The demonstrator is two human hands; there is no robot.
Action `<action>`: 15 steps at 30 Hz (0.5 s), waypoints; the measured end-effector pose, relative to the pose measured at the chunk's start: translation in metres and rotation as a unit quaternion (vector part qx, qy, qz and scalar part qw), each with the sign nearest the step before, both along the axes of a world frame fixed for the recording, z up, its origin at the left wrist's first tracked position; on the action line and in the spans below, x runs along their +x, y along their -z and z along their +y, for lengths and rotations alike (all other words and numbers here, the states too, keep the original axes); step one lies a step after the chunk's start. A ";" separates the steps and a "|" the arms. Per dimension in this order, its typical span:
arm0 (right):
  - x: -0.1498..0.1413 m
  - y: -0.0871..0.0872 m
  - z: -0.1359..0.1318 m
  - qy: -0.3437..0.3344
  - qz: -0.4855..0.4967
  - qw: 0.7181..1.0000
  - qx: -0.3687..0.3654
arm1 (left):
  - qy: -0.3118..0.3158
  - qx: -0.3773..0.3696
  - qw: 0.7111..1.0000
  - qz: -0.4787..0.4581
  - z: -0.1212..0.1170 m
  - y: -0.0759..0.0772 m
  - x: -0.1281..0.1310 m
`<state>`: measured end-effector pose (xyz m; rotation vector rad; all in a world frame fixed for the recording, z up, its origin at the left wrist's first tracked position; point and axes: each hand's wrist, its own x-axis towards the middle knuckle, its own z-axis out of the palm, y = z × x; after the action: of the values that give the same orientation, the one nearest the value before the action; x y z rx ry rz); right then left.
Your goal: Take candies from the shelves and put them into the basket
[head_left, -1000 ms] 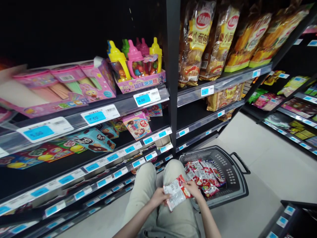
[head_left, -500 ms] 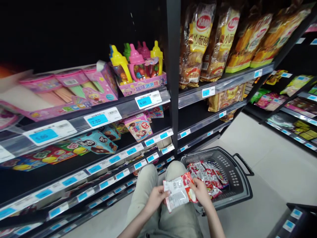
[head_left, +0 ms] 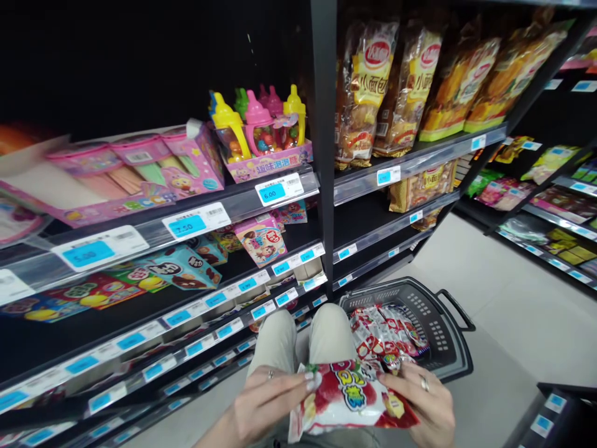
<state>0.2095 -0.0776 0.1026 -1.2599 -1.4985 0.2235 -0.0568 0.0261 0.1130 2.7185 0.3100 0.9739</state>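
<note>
A red and white snack packet (head_left: 347,398) with a strawberry picture lies face up between both hands, low in the view over my knees. My left hand (head_left: 268,401) pinches its left edge, a ring on one finger. My right hand (head_left: 422,401), also ringed, grips the packet's right end from beneath. Just beyond my right hand, a dark grey shopping basket (head_left: 441,323) on the floor holds several similar red and white packets (head_left: 385,333).
Black store shelves rise on the left with pink boxes (head_left: 121,174), bottle-shaped candy (head_left: 259,124), a blue biscuit box (head_left: 181,267) and blue price tags (head_left: 191,221). Bread bags (head_left: 373,87) fill the upper right shelf. Another shelf unit (head_left: 550,186) lines the far right, with pale floor (head_left: 508,311) between.
The packet has been turned over from its white back to its printed front and raised closer to the camera. Both hands moved nearer with it.
</note>
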 end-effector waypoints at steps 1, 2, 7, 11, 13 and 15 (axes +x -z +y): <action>-0.001 -0.004 -0.001 -0.008 0.006 1.000 0.001 | -0.005 -0.002 1.000 0.002 -0.003 -0.002 -0.001; -0.002 -0.007 -0.002 -0.015 0.017 1.000 -0.002 | -0.015 -0.010 1.000 -0.002 -0.005 -0.004 -0.001; -0.002 0.004 -0.014 -0.003 0.063 0.996 -0.069 | -0.068 -0.172 0.982 -0.037 -0.012 -0.011 0.005; -0.007 0.024 -0.021 0.044 0.125 0.984 -0.122 | -0.104 -0.339 0.930 -0.100 -0.016 -0.007 0.015; -0.016 0.029 -0.018 0.062 0.192 0.967 -0.156 | -0.170 -0.405 0.888 -0.134 -0.019 -0.002 0.022; -0.028 0.029 -0.013 0.079 0.283 0.939 -0.178 | -0.241 -0.470 0.831 -0.176 -0.020 0.002 0.030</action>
<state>0.1811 -0.0910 0.0734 -1.4352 -0.8773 0.7128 -0.0270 0.0063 0.1112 1.5474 1.0962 1.0245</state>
